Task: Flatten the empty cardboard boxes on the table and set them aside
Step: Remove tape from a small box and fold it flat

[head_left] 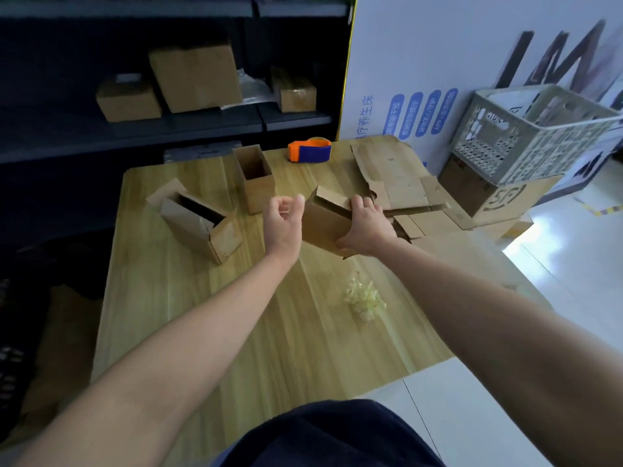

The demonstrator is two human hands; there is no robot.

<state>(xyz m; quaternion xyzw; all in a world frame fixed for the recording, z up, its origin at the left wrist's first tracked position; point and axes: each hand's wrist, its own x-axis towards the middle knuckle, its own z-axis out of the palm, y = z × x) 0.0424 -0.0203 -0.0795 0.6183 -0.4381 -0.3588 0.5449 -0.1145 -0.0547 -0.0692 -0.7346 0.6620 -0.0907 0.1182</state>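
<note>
My right hand (365,227) grips a small cardboard box (322,222) held just above the middle of the wooden table (236,332), fingers over its top edge and thumb under its lower corner. My left hand (283,219) sits right beside the box's left face, fingers curled with nothing visible in them. An open box with its flaps spread (199,225) lies at the left. A tall open box (254,178) stands upright behind my left hand. Flattened cardboard (397,183) lies piled at the table's far right.
An orange and blue tape dispenser (310,150) sits at the table's far edge. A crumpled wad of clear tape (364,298) lies near the right edge. A grey plastic crate (532,129) rests on a printed carton (495,193) to the right. Shelves behind hold more boxes (195,79).
</note>
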